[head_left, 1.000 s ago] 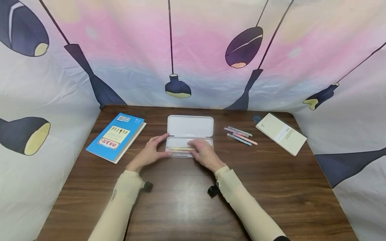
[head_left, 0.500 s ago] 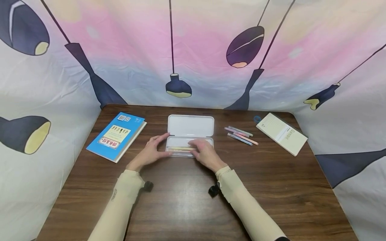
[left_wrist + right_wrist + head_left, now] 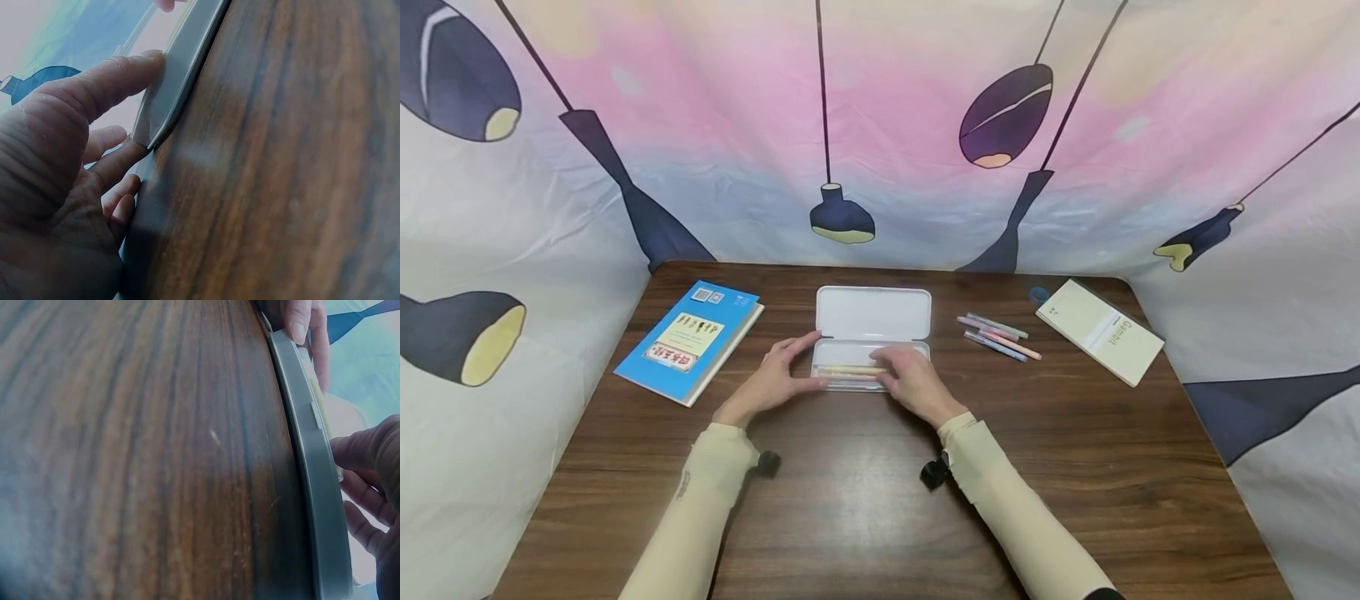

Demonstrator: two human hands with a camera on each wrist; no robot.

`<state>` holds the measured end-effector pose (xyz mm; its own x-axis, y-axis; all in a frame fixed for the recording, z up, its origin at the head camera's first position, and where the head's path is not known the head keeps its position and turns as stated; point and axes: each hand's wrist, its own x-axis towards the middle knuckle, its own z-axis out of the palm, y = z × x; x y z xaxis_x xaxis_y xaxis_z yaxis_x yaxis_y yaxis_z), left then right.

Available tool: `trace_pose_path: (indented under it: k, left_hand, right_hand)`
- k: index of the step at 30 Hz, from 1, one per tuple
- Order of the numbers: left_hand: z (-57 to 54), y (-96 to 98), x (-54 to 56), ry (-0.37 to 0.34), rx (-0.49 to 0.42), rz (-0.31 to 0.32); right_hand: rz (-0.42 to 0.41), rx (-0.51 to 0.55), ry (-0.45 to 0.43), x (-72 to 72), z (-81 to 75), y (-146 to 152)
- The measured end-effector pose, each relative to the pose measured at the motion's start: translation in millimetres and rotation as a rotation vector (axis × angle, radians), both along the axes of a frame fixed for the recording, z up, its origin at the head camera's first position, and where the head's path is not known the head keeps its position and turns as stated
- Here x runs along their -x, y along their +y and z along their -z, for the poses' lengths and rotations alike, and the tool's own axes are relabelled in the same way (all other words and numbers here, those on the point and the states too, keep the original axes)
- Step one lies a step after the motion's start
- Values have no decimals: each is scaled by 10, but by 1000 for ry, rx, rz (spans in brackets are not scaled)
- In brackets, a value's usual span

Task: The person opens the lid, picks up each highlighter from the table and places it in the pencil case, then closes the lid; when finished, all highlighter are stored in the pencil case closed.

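Pencil case [image 3: 850, 352], white, sits open on the table [image 3: 865, 483] straight ahead of me, its lid [image 3: 872, 312] turned back on the far side. Slim pens [image 3: 850, 370], a yellow one among them, lie lengthwise near the front wall of the tray. My left grip [image 3: 772, 375] is set wide at the left end: thumb on the front wall, index reaching toward the hinge. My right grip [image 3: 913, 383] is narrow, its thumb and fingers dipping into the right half at the pen ends; whether it pinches one, I can't tell. To the right, several loose pens [image 3: 1000, 337] lie in a small heap, with a cream notebook [image 3: 1101, 333] and a blue ring [image 3: 1039, 296] past them. Well to the left lies a blue book [image 3: 688, 342]. Behind the table hangs a cloth [image 3: 910, 108] printed with dark lamps.
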<state>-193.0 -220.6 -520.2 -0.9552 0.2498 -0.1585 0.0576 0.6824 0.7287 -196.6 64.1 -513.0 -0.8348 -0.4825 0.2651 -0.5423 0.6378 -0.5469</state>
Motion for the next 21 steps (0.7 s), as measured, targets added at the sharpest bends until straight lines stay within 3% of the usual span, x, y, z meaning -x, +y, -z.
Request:
trace_pose_path:
  k: [14, 21]
  left_hand:
    - [5, -6, 4, 0, -8, 0]
    - [5, -2, -1, 8, -4, 4]
  right_hand:
    - [-19, -28, 7, 18, 3, -26]
    - [-65, 19, 77, 45, 7, -20]
